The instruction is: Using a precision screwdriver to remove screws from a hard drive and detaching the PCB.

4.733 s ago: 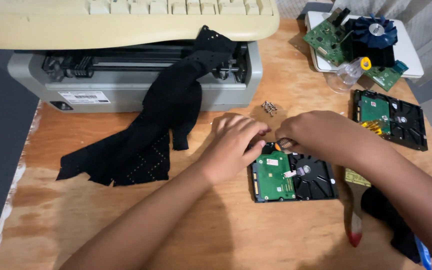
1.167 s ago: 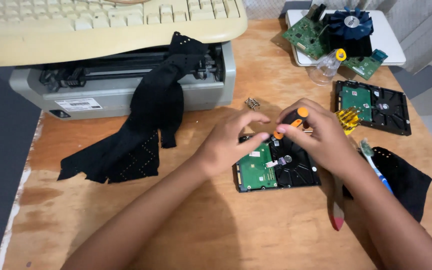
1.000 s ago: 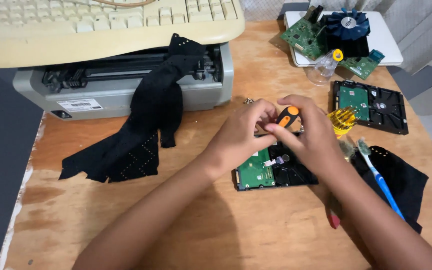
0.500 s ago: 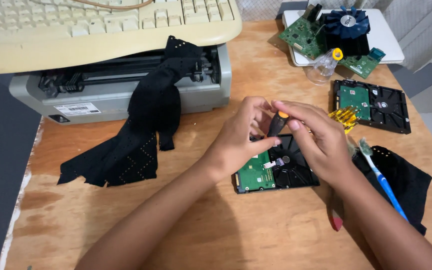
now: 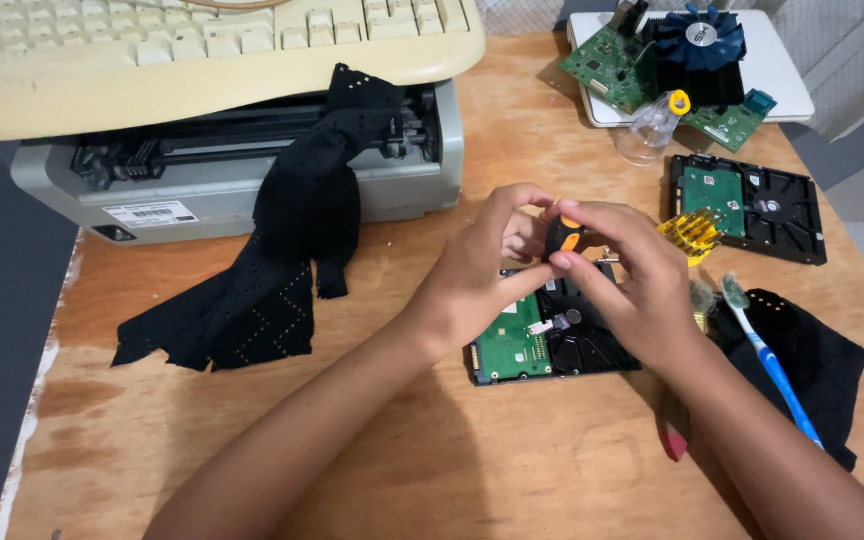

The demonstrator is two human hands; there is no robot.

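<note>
Small orange-and-black plastic-handled screwdriver: pinched between left hand and right hand, directly above green-boarded black metal hard drive on wooden table; long axis roughly upright.

A wooden table holds a grey printer at the back left, with a cream keyboard resting on top of it. A black perforated cloth hangs from the printer down onto the table. At the back right, a white tray carries green circuit boards and a blue fan. Just in front lies a second hard drive, with a yellow bit holder beside it. A blue toothbrush lies on another black cloth near the right edge.
</note>
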